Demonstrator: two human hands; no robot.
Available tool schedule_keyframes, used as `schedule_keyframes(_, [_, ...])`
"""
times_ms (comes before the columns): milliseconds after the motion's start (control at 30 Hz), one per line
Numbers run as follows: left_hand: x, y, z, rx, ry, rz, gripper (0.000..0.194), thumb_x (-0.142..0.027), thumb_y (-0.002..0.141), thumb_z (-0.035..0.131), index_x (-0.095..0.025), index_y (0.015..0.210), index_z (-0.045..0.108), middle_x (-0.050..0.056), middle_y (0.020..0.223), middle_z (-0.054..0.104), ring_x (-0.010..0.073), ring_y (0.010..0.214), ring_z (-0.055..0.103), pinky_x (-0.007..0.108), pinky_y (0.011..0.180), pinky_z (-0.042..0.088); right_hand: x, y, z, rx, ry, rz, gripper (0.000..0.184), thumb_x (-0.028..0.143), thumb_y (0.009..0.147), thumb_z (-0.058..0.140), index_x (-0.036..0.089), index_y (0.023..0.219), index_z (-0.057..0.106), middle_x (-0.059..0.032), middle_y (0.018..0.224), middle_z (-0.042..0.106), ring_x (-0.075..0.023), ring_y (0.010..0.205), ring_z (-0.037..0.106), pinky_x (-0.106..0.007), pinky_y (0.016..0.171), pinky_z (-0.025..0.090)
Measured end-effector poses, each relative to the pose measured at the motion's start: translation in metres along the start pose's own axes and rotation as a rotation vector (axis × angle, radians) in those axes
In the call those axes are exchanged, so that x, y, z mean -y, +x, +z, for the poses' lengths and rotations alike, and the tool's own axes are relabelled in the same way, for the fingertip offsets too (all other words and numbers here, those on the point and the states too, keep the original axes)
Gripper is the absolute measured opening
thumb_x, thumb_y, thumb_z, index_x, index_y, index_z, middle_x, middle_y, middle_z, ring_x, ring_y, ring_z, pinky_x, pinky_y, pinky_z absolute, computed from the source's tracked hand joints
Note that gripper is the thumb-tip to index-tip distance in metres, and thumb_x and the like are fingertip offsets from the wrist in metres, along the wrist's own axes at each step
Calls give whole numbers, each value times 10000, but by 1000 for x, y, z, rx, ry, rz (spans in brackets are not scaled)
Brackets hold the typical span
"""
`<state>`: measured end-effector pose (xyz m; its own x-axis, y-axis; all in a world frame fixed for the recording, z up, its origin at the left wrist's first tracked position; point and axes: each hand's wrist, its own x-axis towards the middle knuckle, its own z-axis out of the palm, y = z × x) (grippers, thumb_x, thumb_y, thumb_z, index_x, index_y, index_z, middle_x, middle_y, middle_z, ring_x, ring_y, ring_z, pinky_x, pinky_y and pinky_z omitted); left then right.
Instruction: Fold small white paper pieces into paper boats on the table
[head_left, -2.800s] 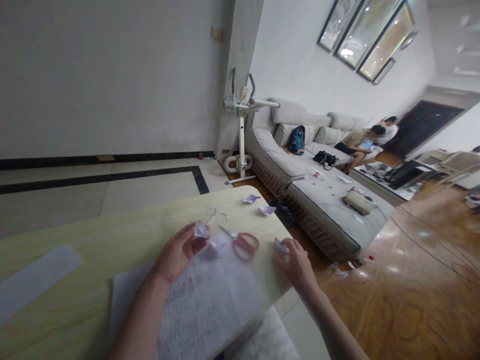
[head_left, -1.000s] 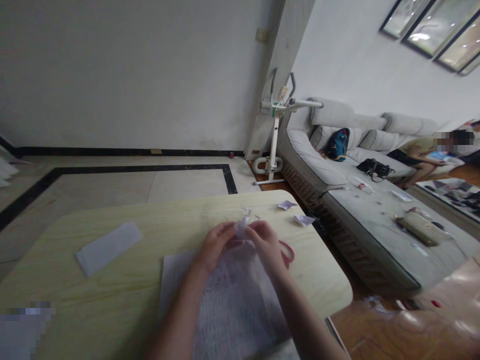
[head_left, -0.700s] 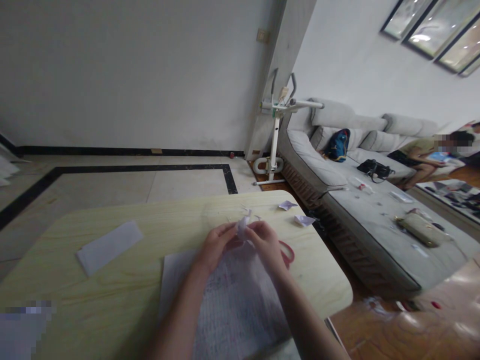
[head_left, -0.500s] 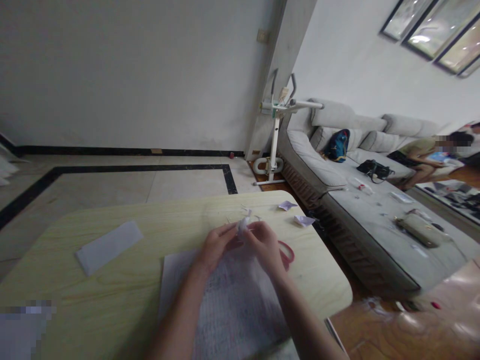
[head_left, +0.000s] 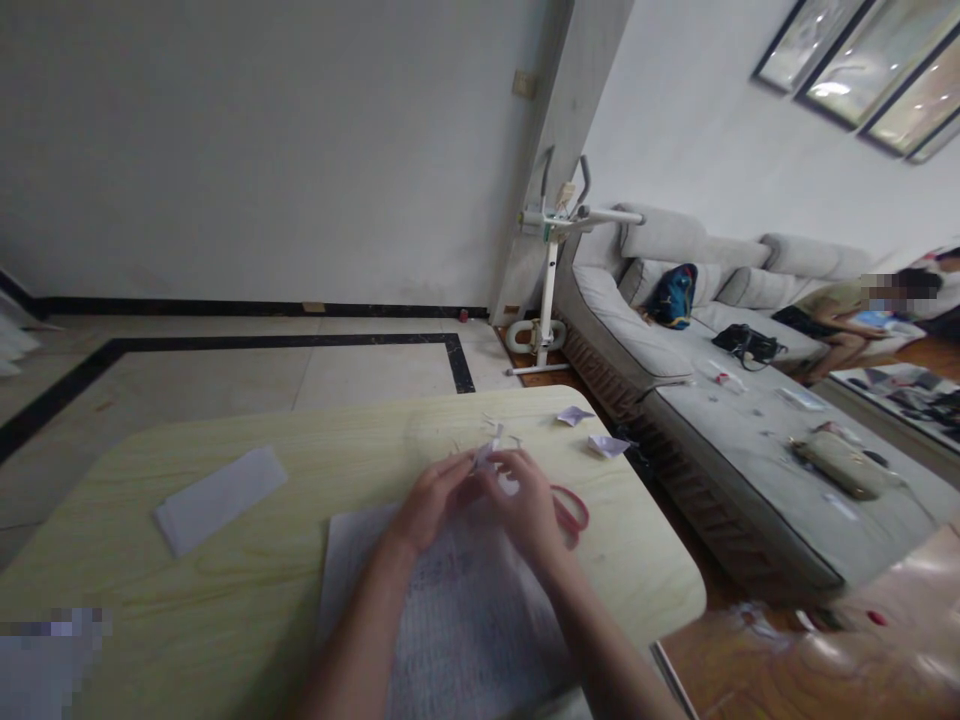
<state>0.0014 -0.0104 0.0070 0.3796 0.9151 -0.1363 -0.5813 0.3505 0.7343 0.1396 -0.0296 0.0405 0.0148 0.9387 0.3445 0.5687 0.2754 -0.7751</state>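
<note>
Right hand (head_left: 527, 505): shifted since the earliest frame from the table's right edge to the middle of the far half, now just beside the left hand (head_left: 429, 503); its fingers are bent and narrow, tips on a small folded paper (head_left: 486, 455). Left hand: fingers close together, gripping the same paper from the left; exact fingertip contact is partly hidden. Small folded paper: held between both hands, above the far end of a written sheet (head_left: 480, 610), white, covered in rows of handwriting, lying under the forearms. Scissors (head_left: 576, 512), one pair, red-handled: on the table (head_left: 247, 620) just right of the right hand, blades concealed behind it. Paper scraps (head_left: 516, 441), thin, white: on the table just beyond the hands. Two folded pieces, pale: one (head_left: 574, 415) near the far right corner, the other (head_left: 608, 446) a little nearer, apart from it. Blank strip (head_left: 221, 500), white: flat on the left part of the table, well apart from the hands. Pale item (head_left: 37, 675), partly pixelated: near left corner. Grey sofa (head_left: 750, 480): right, beyond the table, bearing a blue backpack (head_left: 673, 297), a black bag (head_left: 750, 345) and a seated person (head_left: 832, 308).
</note>
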Motion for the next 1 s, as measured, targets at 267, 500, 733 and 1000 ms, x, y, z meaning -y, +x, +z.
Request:
schedule_keyframes(267, [-5,-1,3,-23,-33,22,336,-253,752,693,-162,1076,695,108,1129,673,239,1043,614,355,947,452,-1,4,-1,-21,40,-59,140,191,813,591,212,899,699,-56,890,664,-193,841,605,-316,776,472])
schedule_keyframes(500, [-11,-2,3,21,20,34,347,-268,750,701,-174,1084,693,98,1120,676,233,1014,626,363,937,451,-8,10,-8,86,178,-33,132,195,808,617,215,883,724,-55,914,676,-190,857,625,-310,780,485])
schedule_keyframes(733, [-7,0,-1,-20,39,16,361,-292,755,702,-163,1092,687,103,1127,668,221,996,624,340,896,476,-8,14,-14,155,40,-96,170,174,798,630,226,924,731,-62,963,676,-201,905,624,-340,835,478])
schedule_keyframes(1000, [-5,-1,0,-25,13,31,361,-322,785,672,-174,1114,671,109,1162,650,221,1000,623,328,874,485,-9,14,-4,83,-139,-223,182,169,792,624,248,918,728,-68,929,665,-205,863,608,-347,798,482])
